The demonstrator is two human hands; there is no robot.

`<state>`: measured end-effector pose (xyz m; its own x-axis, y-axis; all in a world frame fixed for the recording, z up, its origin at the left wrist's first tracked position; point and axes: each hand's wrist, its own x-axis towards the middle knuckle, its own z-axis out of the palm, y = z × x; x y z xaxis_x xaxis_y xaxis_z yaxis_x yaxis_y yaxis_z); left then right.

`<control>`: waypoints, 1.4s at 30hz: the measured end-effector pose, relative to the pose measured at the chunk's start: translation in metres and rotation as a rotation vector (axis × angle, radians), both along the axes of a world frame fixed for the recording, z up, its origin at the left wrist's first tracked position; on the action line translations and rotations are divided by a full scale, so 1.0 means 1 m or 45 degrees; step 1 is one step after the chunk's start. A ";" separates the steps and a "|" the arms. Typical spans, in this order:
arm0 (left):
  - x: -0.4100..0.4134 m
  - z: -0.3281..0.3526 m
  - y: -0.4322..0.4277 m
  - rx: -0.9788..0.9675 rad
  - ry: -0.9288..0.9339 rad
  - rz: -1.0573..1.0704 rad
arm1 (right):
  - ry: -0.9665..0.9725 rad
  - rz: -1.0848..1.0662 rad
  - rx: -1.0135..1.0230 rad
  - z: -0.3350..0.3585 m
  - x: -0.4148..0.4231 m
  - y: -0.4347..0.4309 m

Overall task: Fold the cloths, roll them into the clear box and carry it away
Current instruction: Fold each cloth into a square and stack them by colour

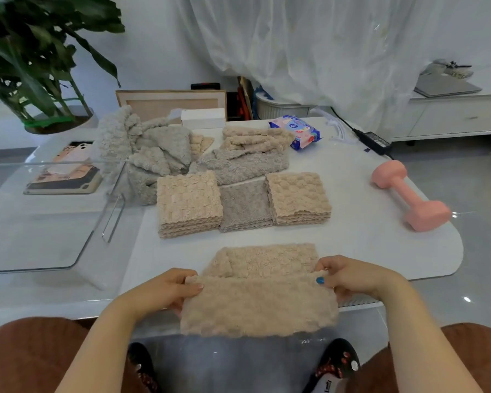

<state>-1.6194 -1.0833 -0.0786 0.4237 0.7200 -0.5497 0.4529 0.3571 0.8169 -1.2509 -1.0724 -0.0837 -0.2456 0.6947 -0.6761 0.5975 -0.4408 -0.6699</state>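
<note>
A beige fluffy cloth (260,296) lies half over the table's near edge, its near part hanging down. My left hand (170,287) pinches its left corner and my right hand (343,275) pinches its right corner. Behind it stand three folded stacks: beige (189,202), grey (244,207) and beige (298,197). Farther back lies a loose heap of grey cloths (150,148) and beige cloths (255,139). The clear box (54,217) sits at the left of the table, with nothing inside that I can see.
A pink dumbbell (410,195) lies at the table's right. A wipes pack (296,130), a white box (203,117) and a power adapter (374,141) sit at the back. A tablet and phone (68,168) lie behind the clear box. A potted plant (34,66) stands far left.
</note>
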 end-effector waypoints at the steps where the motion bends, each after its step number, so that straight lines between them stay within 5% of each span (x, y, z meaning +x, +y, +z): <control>1: 0.002 -0.002 0.000 0.021 0.006 0.031 | -0.027 -0.002 0.022 -0.005 -0.003 0.001; 11: 0.015 -0.026 0.012 0.396 0.101 0.413 | -0.038 -0.394 0.447 -0.013 -0.012 0.018; 15: 0.019 -0.035 0.018 0.707 0.380 0.570 | -0.119 -0.417 0.506 -0.027 -0.019 0.026; 27: 0.023 -0.038 0.043 0.667 0.571 0.643 | -0.428 -0.467 0.921 -0.043 -0.040 0.050; 32: 0.012 -0.046 0.051 0.710 0.629 0.545 | -0.494 -0.145 0.861 -0.048 -0.037 0.055; 42: 0.012 -0.049 0.061 0.799 0.453 0.735 | -0.297 -0.337 0.982 -0.047 -0.030 0.057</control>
<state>-1.6075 -1.0223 -0.1280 -0.2128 0.9770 -0.0160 0.6039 0.1444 0.7839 -1.2808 -1.0156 -0.1303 0.0773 0.9970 -0.0022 0.6994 -0.0558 -0.7125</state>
